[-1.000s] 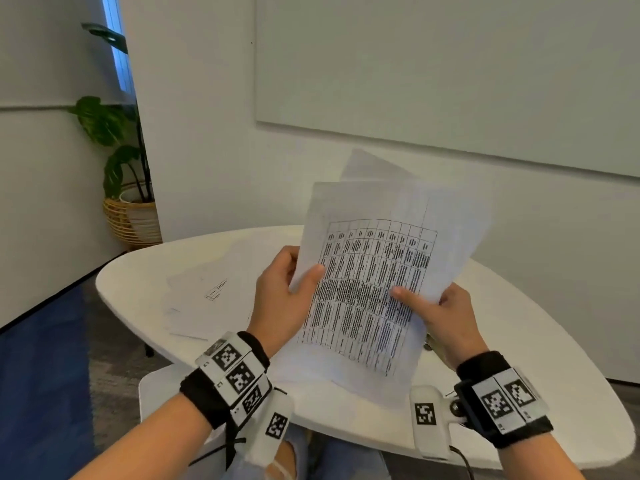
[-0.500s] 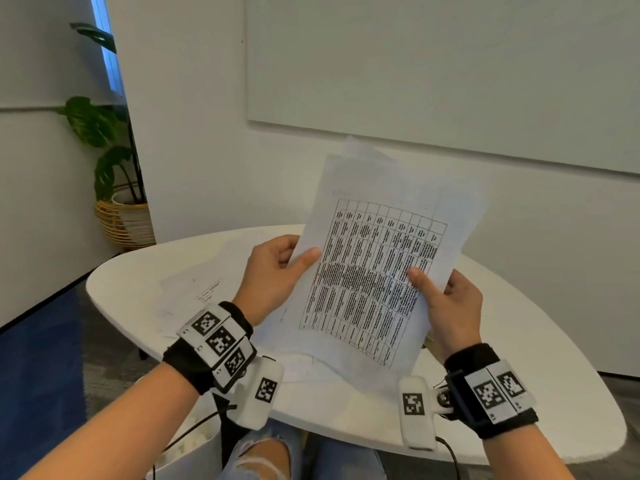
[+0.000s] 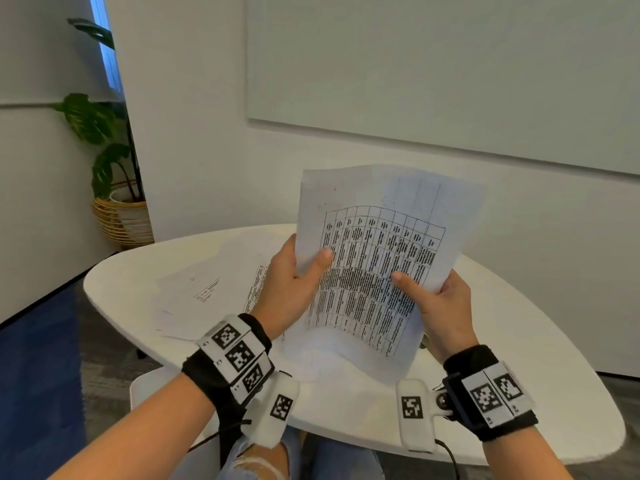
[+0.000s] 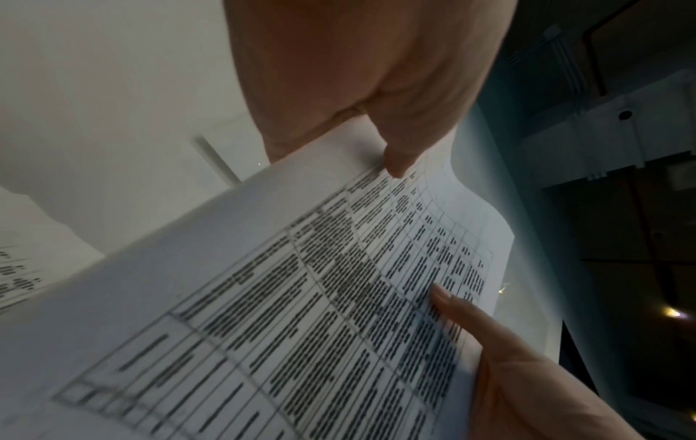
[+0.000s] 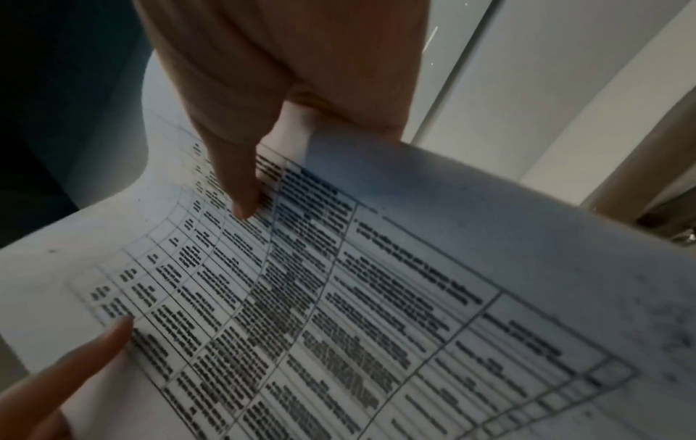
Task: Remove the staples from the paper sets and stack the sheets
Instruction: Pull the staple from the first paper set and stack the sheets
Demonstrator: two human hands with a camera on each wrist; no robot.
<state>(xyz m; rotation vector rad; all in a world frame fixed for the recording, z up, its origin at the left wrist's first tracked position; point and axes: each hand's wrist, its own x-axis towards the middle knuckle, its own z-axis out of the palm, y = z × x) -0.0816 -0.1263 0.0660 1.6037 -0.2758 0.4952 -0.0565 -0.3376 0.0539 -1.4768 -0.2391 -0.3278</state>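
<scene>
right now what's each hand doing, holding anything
Left hand: holds the printed table sheets at their left edge, thumb on front.
Right hand: holds the same sheets at their right edge, thumb on front.

White rounded table (image 3: 519, 358), loose printed sheets (image 3: 207, 289) lying on it

white paper (image 3: 377, 258) with black table grid, white table (image 3: 519, 358)

The printed table on the held paper set (image 3: 377, 271) is too blurred to read in any view. The fingers of the left hand (image 3: 291, 285) and right hand (image 3: 440, 313) lie hidden behind the sheets. No staple can be made out. The loose sheets (image 3: 207, 289) on the table (image 3: 519, 375) are washed out.
</scene>
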